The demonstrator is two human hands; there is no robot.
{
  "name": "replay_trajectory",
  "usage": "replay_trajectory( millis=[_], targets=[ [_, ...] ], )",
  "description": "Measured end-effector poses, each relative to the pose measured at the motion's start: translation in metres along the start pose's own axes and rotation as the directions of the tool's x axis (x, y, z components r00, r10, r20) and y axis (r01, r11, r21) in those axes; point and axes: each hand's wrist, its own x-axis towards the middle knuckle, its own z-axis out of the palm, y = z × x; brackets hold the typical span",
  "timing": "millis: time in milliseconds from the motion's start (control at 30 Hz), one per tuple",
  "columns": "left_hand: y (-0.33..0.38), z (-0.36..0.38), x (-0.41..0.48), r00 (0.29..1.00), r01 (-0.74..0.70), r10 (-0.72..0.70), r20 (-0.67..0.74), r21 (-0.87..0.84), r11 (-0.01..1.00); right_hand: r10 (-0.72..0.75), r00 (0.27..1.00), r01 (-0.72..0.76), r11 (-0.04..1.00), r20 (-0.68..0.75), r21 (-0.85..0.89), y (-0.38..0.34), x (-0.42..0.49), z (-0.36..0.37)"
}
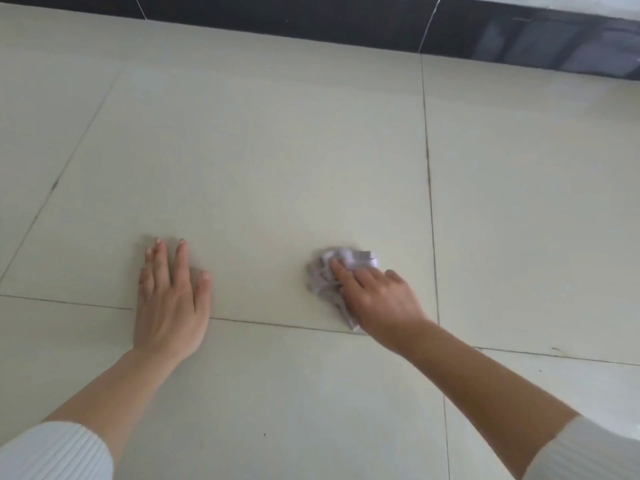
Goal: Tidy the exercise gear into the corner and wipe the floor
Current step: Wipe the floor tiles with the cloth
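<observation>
White sleeves [55,452] lean in: left hand [169,303], grip spread flat, props the body; right hand [381,299] bunches a cloth [323,273] to rub the floor [277,150].

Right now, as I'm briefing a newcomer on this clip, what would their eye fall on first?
The right hand holds a crumpled lilac cloth down on the cream floor tiles, right of centre. The left hand lies flat on the tiles to its left, fingers straight. A dark skirting runs along the top edge.
</observation>
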Motion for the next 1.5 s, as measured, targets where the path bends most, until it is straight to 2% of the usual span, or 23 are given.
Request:
replay_trajectory(
  millis=[67,167,233,267,333,433,467,533,600,667,733,767,800,867,967,1000,1100,1167,1233,1300,1367,1433,1500],
  targets=[
    [0.005,0.0,0.015,1.0,-0.013,0.013,0.004,0.004,1.0,0.278,0.958,-0.278,0.96,0.073,-0.017,0.043,-0.003,-0.006],
    [0.008,0.004,0.03,1.0,-0.028,0.028,0.003,0.003,1.0,0.636,0.766,-0.636,0.771,0.093,-0.028,0.092,-0.004,-0.017],
    [0.008,0.009,0.03,1.0,-0.012,0.013,-0.002,0.013,1.0,0.726,0.677,-0.731,0.683,0.119,-0.004,0.106,0.006,-0.015],
    [0.009,0.012,0.029,1.0,-0.009,0.009,-0.021,0.019,1.0,0.744,0.655,-0.752,0.659,0.132,0.015,0.107,0.016,-0.013],
    [0.01,0.014,0.027,0.998,-0.015,0.017,-0.063,0.027,1.0,0.729,0.668,-0.742,0.668,0.148,0.059,0.098,0.043,-0.009],
    [0.01,0.014,0.026,0.995,-0.02,0.022,-0.101,0.019,1.0,0.645,0.738,-0.671,0.731,0.198,0.124,0.066,0.095,-0.003],
    [0.01,0.013,0.026,0.994,-0.017,0.018,-0.109,0.011,1.0,0.589,0.782,-0.62,0.77,0.203,0.152,0.048,0.11,-0.002],
    [0.01,0.013,0.027,0.991,0.003,-0.006,-0.137,-0.025,1.0,0.407,0.892,-0.443,0.874,0.196,0.201,0.006,0.128,0.002],
    [0.012,0.01,0.037,0.979,0.027,-0.046,-0.198,-0.101,0.995,0.123,0.982,-0.156,0.957,0.144,0.243,-0.036,0.132,0.007],
    [0.014,0.005,0.055,0.966,0.03,-0.07,-0.249,-0.16,0.987,-0.149,0.985,0.121,0.953,0.083,0.279,-0.059,0.125,0.008],
    [0.017,0.001,0.077,0.964,0.011,-0.06,-0.261,-0.184,0.983,-0.287,0.958,0.278,0.943,0.021,0.185,-0.05,0.122,0.012],
    [0.019,0.0,0.089,0.966,-0.007,-0.039,-0.256,-0.178,0.984,-0.303,0.953,0.301,0.945,-0.003,0.125,-0.036,0.123,0.014],
    [0.022,0.001,0.102,0.97,-0.028,-0.012,-0.244,-0.162,0.986,-0.26,0.965,0.262,0.962,-0.029,0.08,-0.02,0.124,0.015],
    [0.032,0.004,0.127,0.98,-0.068,0.04,-0.197,-0.134,0.989,-0.055,0.997,0.055,0.998,-0.054,0.011,0.021,0.122,0.015],
    [0.05,0.013,0.15,0.991,-0.042,0.028,-0.134,-0.102,0.994,0.292,0.956,-0.293,0.952,-0.017,-0.091,0.086,0.113,0.014],
    [0.053,0.016,0.153,0.991,-0.025,0.014,-0.137,-0.079,0.997,0.418,0.908,-0.413,0.904,0.019,-0.11,0.106,0.11,0.012],
    [0.054,0.02,0.152,0.984,-0.019,0.01,-0.179,-0.052,0.998,0.719,0.692,-0.712,0.695,0.066,-0.104,0.153,0.114,0.007],
    [0.052,0.02,0.152,0.982,-0.018,0.007,-0.188,-0.059,0.998,0.824,0.561,-0.822,0.566,0.079,-0.067,0.164,0.128,0.009],
    [0.053,0.02,0.153,0.981,-0.01,-0.003,-0.195,-0.069,0.998,0.862,0.497,-0.866,0.499,0.098,0.002,0.163,0.152,0.014],
    [0.055,0.019,0.152,0.981,-0.003,-0.011,-0.193,-0.069,0.998,0.828,0.55,-0.835,0.546,0.111,0.061,0.148,0.18,0.018],
    [0.055,0.018,0.151,0.982,0.005,-0.018,-0.191,-0.067,0.998,0.731,0.676,-0.737,0.666,0.095,0.116,0.119,0.203,0.021],
    [0.056,0.017,0.151,0.982,0.014,-0.027,-0.189,-0.068,0.998,0.544,0.839,-0.537,0.828,0.001,0.161,0.083,0.212,0.026],
    [0.056,0.016,0.151,0.981,0.015,-0.028,-0.193,-0.068,0.998,0.266,0.961,-0.246,0.949,-0.079,0.199,0.053,0.207,0.025]
  ],
)
